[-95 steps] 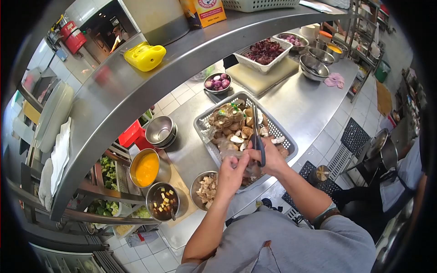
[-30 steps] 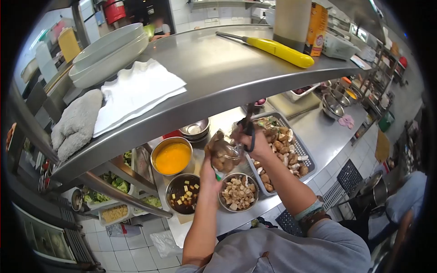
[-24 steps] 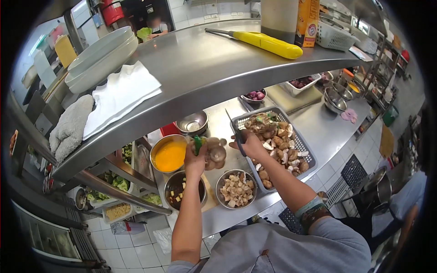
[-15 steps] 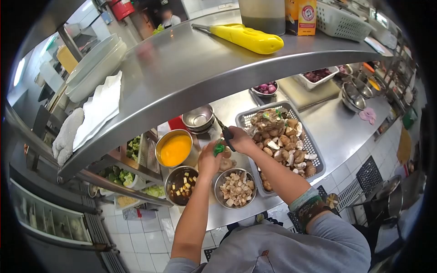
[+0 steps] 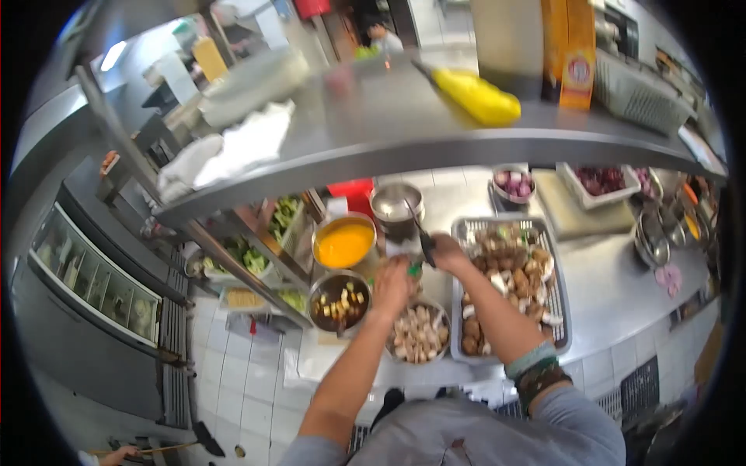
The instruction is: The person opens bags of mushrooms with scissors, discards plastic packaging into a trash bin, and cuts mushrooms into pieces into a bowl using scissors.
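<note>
My right hand (image 5: 448, 254) is closed around the black handle of a knife (image 5: 427, 242), whose blade points up and away to the left. Close beside it, my left hand (image 5: 395, 286) has its fingers curled at a small green piece (image 5: 413, 269), too blurred to identify. Below the hands stands a metal bowl of cut mushrooms (image 5: 420, 335). A grey plastic basket (image 5: 565, 326) of whole mushrooms (image 5: 522, 283) lies under my right forearm. Left of my left hand are a bowl of dark liquid with yellow cubes (image 5: 339, 301) and a pot of orange-yellow liquid (image 5: 344, 245).
A steel shelf (image 5: 466, 147) crosses above the counter, carrying a yellow-handled tool (image 5: 478, 97) and an orange box (image 5: 576, 78). Stacked metal bowls (image 5: 397, 203), a bowl of purple pieces (image 5: 514, 185) and a cutting board (image 5: 583, 211) sit behind. Another person's hand (image 5: 120, 454) holds a broom-like pole (image 5: 167, 448).
My view has turned, so the counter and shelf appear shifted right. Both hands stay close together, knife still in the right. A person's hand with a pole has appeared at lower left.
</note>
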### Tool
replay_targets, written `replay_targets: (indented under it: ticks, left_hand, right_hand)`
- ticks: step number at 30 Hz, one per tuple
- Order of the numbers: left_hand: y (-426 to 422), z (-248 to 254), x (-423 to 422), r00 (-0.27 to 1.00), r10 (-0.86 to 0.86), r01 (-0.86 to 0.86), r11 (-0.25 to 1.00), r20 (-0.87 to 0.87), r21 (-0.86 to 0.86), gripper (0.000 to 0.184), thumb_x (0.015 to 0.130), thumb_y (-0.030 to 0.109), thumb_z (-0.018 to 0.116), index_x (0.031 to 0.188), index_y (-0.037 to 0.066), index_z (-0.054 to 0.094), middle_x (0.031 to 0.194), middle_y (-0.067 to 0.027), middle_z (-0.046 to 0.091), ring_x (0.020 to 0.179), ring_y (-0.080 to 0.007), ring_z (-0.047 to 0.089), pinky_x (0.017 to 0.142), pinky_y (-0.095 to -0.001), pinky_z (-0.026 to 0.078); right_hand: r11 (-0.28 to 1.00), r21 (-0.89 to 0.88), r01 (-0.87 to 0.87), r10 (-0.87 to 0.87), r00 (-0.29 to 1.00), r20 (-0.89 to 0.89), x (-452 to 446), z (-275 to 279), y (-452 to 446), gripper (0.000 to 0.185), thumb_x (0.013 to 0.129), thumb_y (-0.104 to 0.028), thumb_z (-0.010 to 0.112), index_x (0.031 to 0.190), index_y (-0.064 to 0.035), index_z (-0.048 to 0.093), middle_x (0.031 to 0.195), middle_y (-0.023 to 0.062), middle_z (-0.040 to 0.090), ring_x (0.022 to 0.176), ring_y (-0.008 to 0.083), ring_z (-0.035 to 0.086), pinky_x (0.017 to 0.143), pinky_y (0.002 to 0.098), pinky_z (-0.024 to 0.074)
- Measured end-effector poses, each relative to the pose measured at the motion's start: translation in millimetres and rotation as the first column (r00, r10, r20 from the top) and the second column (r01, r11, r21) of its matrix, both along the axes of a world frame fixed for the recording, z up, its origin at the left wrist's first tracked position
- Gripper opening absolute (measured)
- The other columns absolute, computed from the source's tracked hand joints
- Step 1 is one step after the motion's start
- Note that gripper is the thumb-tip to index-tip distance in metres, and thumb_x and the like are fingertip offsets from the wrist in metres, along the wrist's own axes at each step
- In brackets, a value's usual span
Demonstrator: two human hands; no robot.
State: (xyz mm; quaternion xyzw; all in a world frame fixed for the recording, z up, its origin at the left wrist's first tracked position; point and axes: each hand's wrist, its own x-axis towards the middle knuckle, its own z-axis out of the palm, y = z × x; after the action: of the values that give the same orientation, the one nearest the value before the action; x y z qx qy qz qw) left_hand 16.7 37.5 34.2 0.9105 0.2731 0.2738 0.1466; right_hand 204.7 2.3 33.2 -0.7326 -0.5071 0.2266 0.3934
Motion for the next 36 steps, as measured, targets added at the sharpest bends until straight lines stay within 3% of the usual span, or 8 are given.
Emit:
replay_targets:
  ticks: [4,12,14,15,17,20,31,36]
  left_hand:
    - [-11.9,-8.3,4.1,0.989,0.086,-0.101,0.986,0.117,0.132,0.043,0.074,0.011,0.067,0.116,0.006,0.057,0.118,-0.0147,0.058,0.11,-0.0333,0.053,0.095,-0.0445,0.039]
    - [-29.0,-14.8,-1.0,0.956,0.207,-0.226,0.971,0.208,0.072,0.046,0.075,0.009,0.066,0.12,0.008,0.056,0.127,-0.0132,0.053,0.114,-0.034,0.049,0.097,-0.0442,0.037]
    - [-24.3,-18.0,-1.3,0.964,0.193,-0.209,0.975,0.182,0.074,0.049,0.075,0.01,0.067,0.122,0.011,0.056,0.126,-0.0117,0.054,0.115,-0.0315,0.05,0.096,-0.0446,0.037]
    - [-23.4,-18.7,-1.5,0.963,0.197,-0.214,0.974,0.186,0.071,0.049,0.075,0.01,0.067,0.122,0.011,0.056,0.126,-0.0117,0.054,0.115,-0.0315,0.05,0.096,-0.0446,0.037]
    - [-22.1,-19.5,-0.9,0.973,0.221,-0.223,0.975,0.059,0.018,0.046,0.075,0.01,0.066,0.12,0.01,0.057,0.126,-0.0135,0.054,0.115,-0.0321,0.049,0.096,-0.0447,0.037]
    - [-22.3,-24.7,-3.7,0.974,0.211,-0.21,0.978,0.085,-0.02,0.042,0.076,0.011,0.066,0.117,0.009,0.058,0.124,-0.0146,0.055,0.116,-0.0328,0.048,0.096,-0.0444,0.037]
    - [-36.1,-20.2,-23.5,0.889,0.332,-0.274,0.938,0.315,-0.214,0.039,0.092,0.012,0.047,0.13,0.003,0.047,0.12,-0.0285,0.051,0.109,-0.0438,0.052,0.091,-0.0447,0.044]
    - [-9.8,-1.0,-25.6,0.88,0.378,-0.311,0.916,0.287,-0.253,0.017,0.083,0.005,0.055,0.095,-0.001,0.066,0.088,-0.0225,0.064,0.084,-0.0396,0.061,0.077,-0.045,0.048]
  right_hand:
    - [1.0,0.009,-0.023,0.024,0.774,-0.633,7.2,-18.1,1.5,0.019,0.071,-0.005,0.075,0.08,0.0067,0.063,0.071,0.0117,0.064,0.058,0.0189,0.062,0.053,0.0291,0.0515]
    - [0.999,0.044,-0.014,0.046,0.338,-0.94,-2.7,-16.5,-5.5,0.009,0.083,-0.002,0.066,0.087,0.0044,0.061,0.078,0.0122,0.064,0.063,0.0203,0.062,0.056,0.0292,0.0539]
    - [0.999,0.032,-0.012,0.034,0.37,-0.928,-3.7,-13.7,-3.5,0.012,0.08,-0.003,0.069,0.086,0.0034,0.061,0.079,0.0116,0.064,0.065,0.0181,0.062,0.055,0.028,0.0522]
    - [0.999,-0.005,-0.049,0.03,0.676,-0.736,-11.4,1.3,-5.9,0.015,0.079,-0.007,0.069,0.087,0.0021,0.061,0.08,0.0132,0.064,0.067,0.0216,0.063,0.058,0.0311,0.0521]
    - [0.986,0.16,-0.046,-0.015,0.932,0.363,-34.7,20.1,-10.3,0.023,0.077,-0.02,0.068,0.09,-0.0021,0.06,0.082,0.0193,0.064,0.077,0.0351,0.063,0.068,0.0413,0.0505]
    - [0.983,0.16,-0.085,0.002,0.888,0.46,-38.8,8.6,-1.7,0.026,0.077,-0.024,0.064,0.09,-0.0033,0.057,0.085,0.0221,0.063,0.087,0.0412,0.06,0.074,0.0465,0.0483]
    - [0.968,0.209,-0.137,0.238,0.757,-0.608,-6.8,58.1,-14.2,0.016,0.076,-0.011,0.071,0.083,-0.0007,0.061,0.072,0.0057,0.063,0.066,0.014,0.061,0.062,0.0275,0.0493]
    - [0.985,0.133,-0.113,0.149,0.943,-0.299,8.4,45.6,-15.1,0.022,0.077,-0.019,0.071,0.079,-0.0015,0.057,0.071,0.0106,0.064,0.068,0.0215,0.064,0.063,0.033,0.0494]
